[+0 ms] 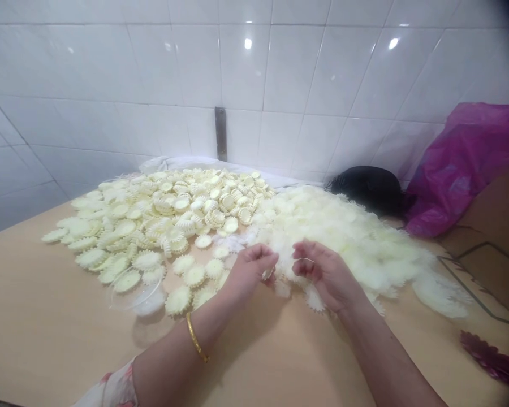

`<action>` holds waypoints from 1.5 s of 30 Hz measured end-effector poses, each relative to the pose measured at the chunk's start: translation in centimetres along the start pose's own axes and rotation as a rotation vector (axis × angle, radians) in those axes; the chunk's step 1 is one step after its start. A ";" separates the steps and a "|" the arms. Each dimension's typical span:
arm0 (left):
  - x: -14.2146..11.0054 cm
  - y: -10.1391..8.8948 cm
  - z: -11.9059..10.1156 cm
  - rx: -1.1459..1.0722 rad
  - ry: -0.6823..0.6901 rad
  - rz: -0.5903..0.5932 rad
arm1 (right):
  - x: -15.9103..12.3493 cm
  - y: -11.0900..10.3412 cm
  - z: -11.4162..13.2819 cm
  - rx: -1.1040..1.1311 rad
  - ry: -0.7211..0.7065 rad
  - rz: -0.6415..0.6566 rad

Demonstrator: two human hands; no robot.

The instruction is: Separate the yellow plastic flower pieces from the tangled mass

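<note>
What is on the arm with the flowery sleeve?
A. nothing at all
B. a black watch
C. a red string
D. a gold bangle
D. A gold bangle circles the wrist just behind the left hand, above the flowery sleeve, while the fingers pinch at the pale yellow petal pieces.

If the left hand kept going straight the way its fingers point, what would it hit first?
Probably the right hand: the left hand points right across a small gap toward it, with the white petal pile just behind. Depth is unclear.
</note>
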State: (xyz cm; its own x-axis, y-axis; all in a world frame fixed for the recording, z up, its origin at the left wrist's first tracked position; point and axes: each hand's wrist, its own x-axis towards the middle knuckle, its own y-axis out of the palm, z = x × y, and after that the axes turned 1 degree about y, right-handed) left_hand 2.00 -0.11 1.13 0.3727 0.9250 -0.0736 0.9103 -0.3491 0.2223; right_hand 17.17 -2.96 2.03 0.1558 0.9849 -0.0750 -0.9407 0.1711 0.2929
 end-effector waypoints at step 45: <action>-0.6 0.4 -0.8 -0.160 -0.137 0.077 | -0.8 1.1 -0.6 -0.275 -0.175 0.120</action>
State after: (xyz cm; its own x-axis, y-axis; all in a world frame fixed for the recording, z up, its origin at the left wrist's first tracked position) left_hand 2.02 -0.66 2.06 0.4709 0.8638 -0.1794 0.8421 -0.3794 0.3833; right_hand 15.86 -3.57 1.88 0.0662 0.9910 0.1162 -0.9977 0.0643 0.0202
